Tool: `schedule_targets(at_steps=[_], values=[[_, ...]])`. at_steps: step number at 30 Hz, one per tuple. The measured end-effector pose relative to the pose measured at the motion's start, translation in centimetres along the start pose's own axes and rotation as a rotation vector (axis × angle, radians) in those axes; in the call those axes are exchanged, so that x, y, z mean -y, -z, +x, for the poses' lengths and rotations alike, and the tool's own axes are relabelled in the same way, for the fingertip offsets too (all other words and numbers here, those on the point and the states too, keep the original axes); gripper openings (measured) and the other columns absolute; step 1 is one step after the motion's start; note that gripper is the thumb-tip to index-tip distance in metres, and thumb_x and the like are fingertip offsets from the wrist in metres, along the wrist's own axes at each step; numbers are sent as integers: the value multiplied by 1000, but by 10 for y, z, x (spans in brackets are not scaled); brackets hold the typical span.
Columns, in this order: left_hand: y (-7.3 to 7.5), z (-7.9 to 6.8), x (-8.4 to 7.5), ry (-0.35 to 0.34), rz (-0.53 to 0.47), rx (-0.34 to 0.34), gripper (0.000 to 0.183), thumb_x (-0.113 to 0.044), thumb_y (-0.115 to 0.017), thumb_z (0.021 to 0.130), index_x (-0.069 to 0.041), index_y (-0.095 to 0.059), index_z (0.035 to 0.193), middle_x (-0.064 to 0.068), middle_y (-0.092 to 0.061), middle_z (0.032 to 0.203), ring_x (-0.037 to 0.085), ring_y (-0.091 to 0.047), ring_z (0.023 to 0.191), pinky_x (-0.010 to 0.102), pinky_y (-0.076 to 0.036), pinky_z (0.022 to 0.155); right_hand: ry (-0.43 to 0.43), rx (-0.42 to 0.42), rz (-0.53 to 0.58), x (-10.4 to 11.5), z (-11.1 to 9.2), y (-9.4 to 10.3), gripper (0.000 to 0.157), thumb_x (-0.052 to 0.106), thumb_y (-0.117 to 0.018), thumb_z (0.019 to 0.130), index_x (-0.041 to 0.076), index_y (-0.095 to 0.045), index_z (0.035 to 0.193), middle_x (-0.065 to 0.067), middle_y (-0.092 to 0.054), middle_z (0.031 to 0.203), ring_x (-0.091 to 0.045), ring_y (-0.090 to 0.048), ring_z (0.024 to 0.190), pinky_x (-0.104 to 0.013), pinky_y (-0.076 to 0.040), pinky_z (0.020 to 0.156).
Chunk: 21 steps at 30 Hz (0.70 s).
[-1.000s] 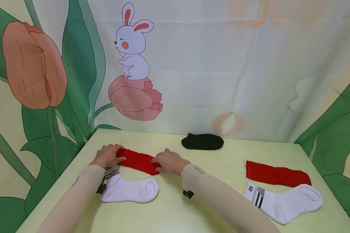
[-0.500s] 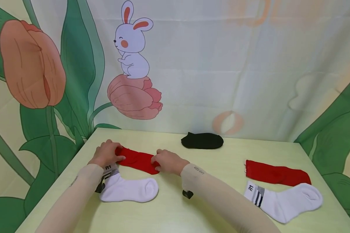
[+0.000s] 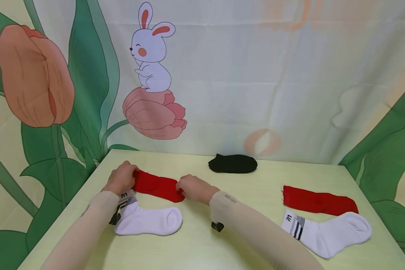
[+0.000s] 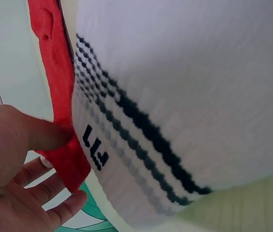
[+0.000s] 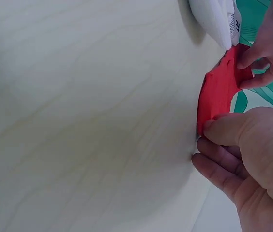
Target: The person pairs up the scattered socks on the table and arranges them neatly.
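A red sock (image 3: pixel 156 185) lies stretched out at the left of the table, between both hands. My left hand (image 3: pixel 120 178) pinches its cuff end; in the left wrist view the thumb (image 4: pixel 49 135) presses on the red fabric with fingers behind it. At the other end, my right hand (image 3: pixel 196 188) pinches the toe between thumb (image 5: pixel 221 130) and fingers, as the right wrist view shows. Just below the red sock is a white sock (image 3: pixel 152 221) with dark stripes, its cuff beside my left wrist.
A black ankle sock (image 3: pixel 233 164) lies near the table's back edge. At the right are a second red sock (image 3: pixel 318 201) and a second striped white sock (image 3: pixel 327 234), touching. A printed curtain (image 3: pixel 222 82) hangs behind the table (image 3: pixel 189 247).
My left thumb, earlier seen over the red sock's cuff, is now out of sight in the head view. My right fingers have curled in slightly at the toe. The sock lies nearly the same.
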<state>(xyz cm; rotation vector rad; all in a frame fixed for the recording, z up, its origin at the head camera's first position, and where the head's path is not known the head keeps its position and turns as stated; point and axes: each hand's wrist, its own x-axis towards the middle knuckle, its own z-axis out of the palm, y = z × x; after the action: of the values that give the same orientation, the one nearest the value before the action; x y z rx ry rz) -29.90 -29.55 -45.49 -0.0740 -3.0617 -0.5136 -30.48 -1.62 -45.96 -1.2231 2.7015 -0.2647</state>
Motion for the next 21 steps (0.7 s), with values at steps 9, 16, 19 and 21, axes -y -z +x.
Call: schedule_targets(at_steps=[9,16,19,21], values=[[-2,2,7,-15,-5,-58,36,7,-65,84,2,-66,119,18,-57,110,33,-55,97,47,-55,82,13,-60,2,0,-6,5,24,9,-65,93,13,-72,115,2,-69,105,-11,-60,92,-19,-50,84],[4,1,5,-25,-31,-82,38,8,-63,85,2,-64,123,17,-56,112,35,-55,99,50,-55,82,17,-97,-20,-5,-8,7,28,12,-67,92,14,-71,119,1,-70,108,-12,-62,94,-20,-51,85],[6,1,3,-40,-30,-84,38,8,-62,86,2,-63,124,18,-56,114,36,-55,101,51,-54,83,12,-101,-17,-8,-9,8,29,13,-67,92,14,-70,121,2,-70,111,-13,-62,97,-20,-51,86],[8,1,2,-45,-34,-85,38,8,-61,87,3,-62,125,19,-56,115,36,-54,102,51,-54,83,12,-106,-17,-10,-10,8,30,13,-67,92,14,-70,122,1,-69,113,-13,-63,100,-21,-51,87]])
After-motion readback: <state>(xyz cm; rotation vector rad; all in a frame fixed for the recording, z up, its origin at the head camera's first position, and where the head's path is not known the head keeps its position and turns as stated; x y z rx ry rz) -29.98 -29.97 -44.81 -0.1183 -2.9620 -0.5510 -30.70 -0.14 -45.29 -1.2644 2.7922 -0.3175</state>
